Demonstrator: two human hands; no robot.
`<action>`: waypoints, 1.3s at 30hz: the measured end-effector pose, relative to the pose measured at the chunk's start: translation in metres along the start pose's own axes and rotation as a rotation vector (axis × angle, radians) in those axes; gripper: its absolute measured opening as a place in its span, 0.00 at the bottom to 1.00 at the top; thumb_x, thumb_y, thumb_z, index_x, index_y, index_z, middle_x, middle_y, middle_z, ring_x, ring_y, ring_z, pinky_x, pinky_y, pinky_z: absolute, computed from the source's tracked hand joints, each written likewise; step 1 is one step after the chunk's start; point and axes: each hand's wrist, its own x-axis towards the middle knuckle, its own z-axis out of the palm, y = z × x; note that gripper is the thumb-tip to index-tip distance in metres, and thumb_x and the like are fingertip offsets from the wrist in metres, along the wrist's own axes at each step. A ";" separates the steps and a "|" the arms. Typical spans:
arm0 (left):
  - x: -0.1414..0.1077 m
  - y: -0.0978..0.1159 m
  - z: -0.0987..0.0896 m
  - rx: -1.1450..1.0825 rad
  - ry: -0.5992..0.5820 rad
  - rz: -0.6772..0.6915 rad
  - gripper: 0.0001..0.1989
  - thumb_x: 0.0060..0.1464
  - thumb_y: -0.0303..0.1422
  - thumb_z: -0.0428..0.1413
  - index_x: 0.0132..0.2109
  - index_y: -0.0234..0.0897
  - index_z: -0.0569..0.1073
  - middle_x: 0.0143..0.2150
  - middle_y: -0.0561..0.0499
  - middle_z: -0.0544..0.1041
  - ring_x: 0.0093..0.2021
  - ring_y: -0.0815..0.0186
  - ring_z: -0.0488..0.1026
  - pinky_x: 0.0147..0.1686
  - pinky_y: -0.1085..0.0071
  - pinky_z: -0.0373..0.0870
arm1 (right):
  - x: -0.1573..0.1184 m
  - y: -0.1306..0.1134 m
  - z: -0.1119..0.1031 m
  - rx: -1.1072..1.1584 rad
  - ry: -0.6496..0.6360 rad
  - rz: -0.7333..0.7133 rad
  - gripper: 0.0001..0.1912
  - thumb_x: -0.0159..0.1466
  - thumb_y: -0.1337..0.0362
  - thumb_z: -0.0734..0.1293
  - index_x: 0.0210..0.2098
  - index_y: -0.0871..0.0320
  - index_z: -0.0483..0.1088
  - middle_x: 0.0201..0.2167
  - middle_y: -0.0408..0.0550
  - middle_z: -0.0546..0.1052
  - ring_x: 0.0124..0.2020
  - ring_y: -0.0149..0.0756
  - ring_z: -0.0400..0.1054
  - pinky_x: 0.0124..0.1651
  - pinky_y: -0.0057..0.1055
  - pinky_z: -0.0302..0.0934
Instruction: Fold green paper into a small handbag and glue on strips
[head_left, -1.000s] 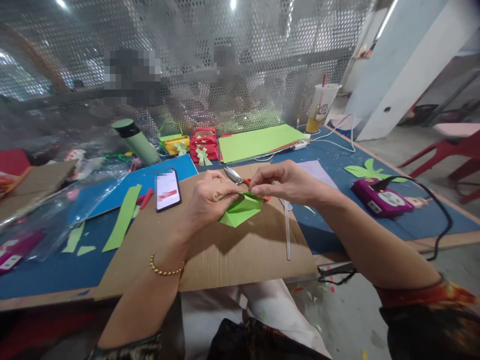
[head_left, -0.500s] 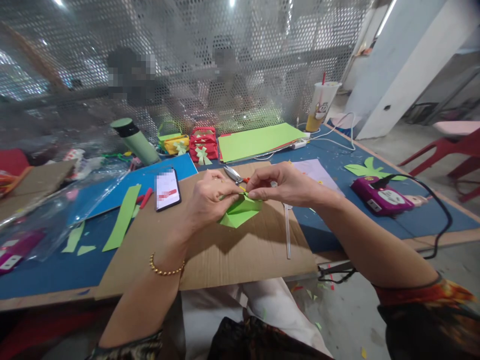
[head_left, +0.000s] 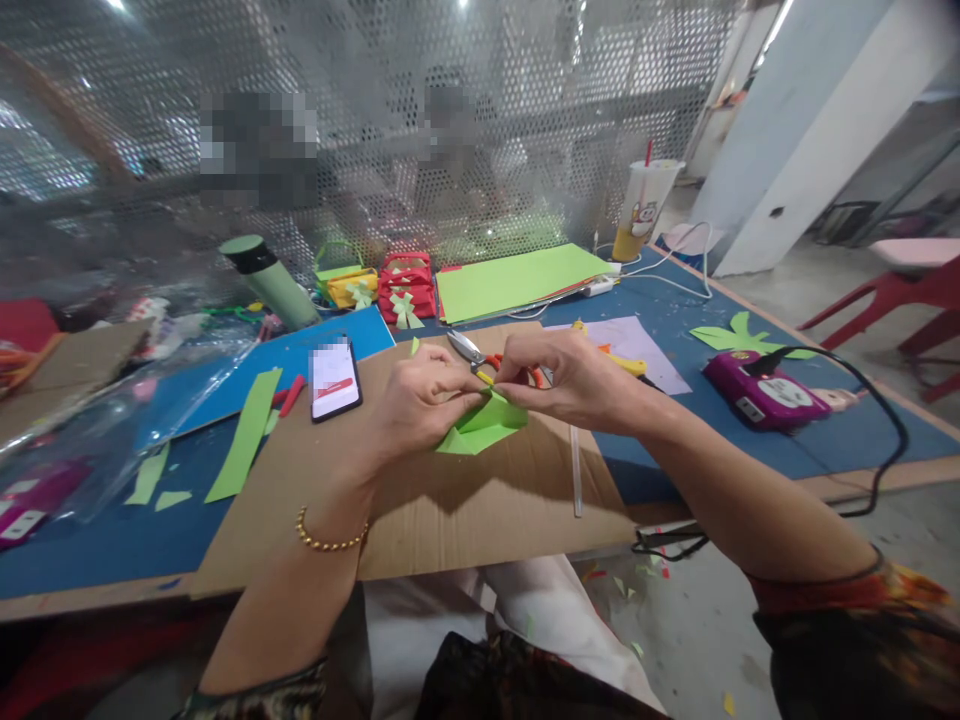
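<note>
A folded piece of green paper [head_left: 484,425] is held up over the brown cardboard [head_left: 420,510]. My left hand [head_left: 427,395] pinches its upper edge from the left, a gold bead bracelet on the wrist. From the right, my right hand [head_left: 559,375] pinches the same edge, its fingertips close to the left ones. Just behind the hands lie scissors [head_left: 466,347] with orange handles, partly covered by my right hand. A clear stick [head_left: 576,472] rests on the cardboard below my right hand.
A phone [head_left: 335,380] and a green strip [head_left: 244,435] lie left. Behind are a green bottle [head_left: 270,285], a red paper bag [head_left: 406,290] and green sheets [head_left: 525,282]. A cup [head_left: 646,210] and a purple device [head_left: 765,390] with a black cable stand right.
My right hand has shifted slightly and its fingers have straightened a little. The green paper has tilted a little, and a yellow tool on the purple sheet shows more.
</note>
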 end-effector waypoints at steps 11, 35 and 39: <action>0.001 0.003 -0.001 -0.005 -0.014 0.045 0.08 0.60 0.30 0.61 0.33 0.41 0.85 0.28 0.50 0.83 0.36 0.61 0.78 0.38 0.67 0.77 | -0.002 0.001 -0.003 -0.099 -0.061 -0.070 0.08 0.65 0.72 0.66 0.29 0.57 0.70 0.27 0.44 0.75 0.29 0.30 0.64 0.36 0.29 0.55; 0.002 0.004 -0.003 -0.006 -0.038 0.031 0.09 0.61 0.32 0.61 0.34 0.41 0.85 0.29 0.49 0.83 0.37 0.61 0.79 0.39 0.65 0.77 | -0.006 -0.008 -0.018 -0.069 -0.142 -0.046 0.09 0.67 0.72 0.65 0.36 0.59 0.77 0.32 0.47 0.80 0.33 0.32 0.70 0.39 0.30 0.61; 0.003 0.004 -0.003 -0.007 -0.027 0.056 0.10 0.62 0.33 0.61 0.33 0.41 0.85 0.28 0.50 0.83 0.33 0.63 0.78 0.40 0.64 0.77 | -0.006 -0.012 -0.022 -0.025 -0.079 -0.010 0.09 0.69 0.69 0.65 0.37 0.58 0.78 0.34 0.48 0.81 0.34 0.33 0.71 0.40 0.31 0.61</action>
